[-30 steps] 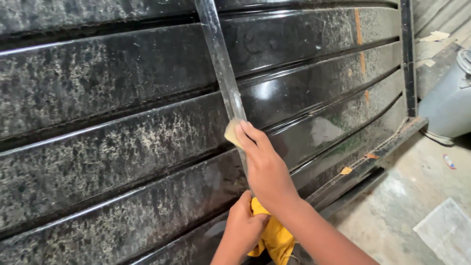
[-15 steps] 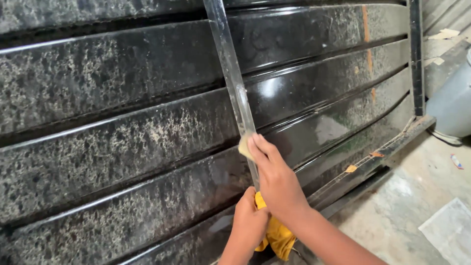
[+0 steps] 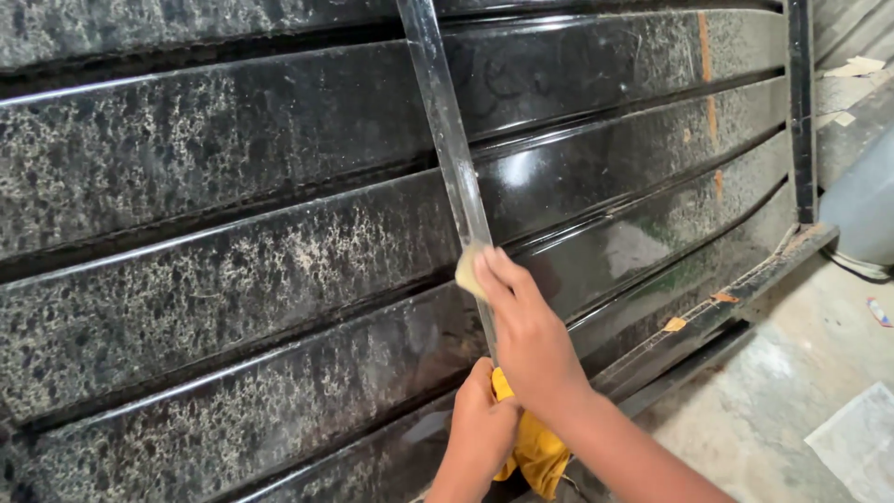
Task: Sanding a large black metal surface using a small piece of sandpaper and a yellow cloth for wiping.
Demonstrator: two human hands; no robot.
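Right hand (image 3: 531, 340) is pinching a small pale sponge pad (image 3: 468, 271) against the glossy speckled black slatted panel's (image 3: 279, 270) shiny flat metal strip (image 3: 452, 149); below it, left hand (image 3: 482, 419) is gripping a crumpled yellow cloth (image 3: 535, 452).

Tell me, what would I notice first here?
Big shiny black speckled stone slabs fill most of the picture. In the middle, a right hand presses a small pale pad on a grey upright bar. Below it, the left hand holds a yellow cloth.

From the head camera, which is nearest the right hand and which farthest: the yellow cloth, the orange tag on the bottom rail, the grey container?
1. Yellow cloth, just below the right hand.
2. Orange tag, to the right on the rail.
3. Grey container, far right edge.
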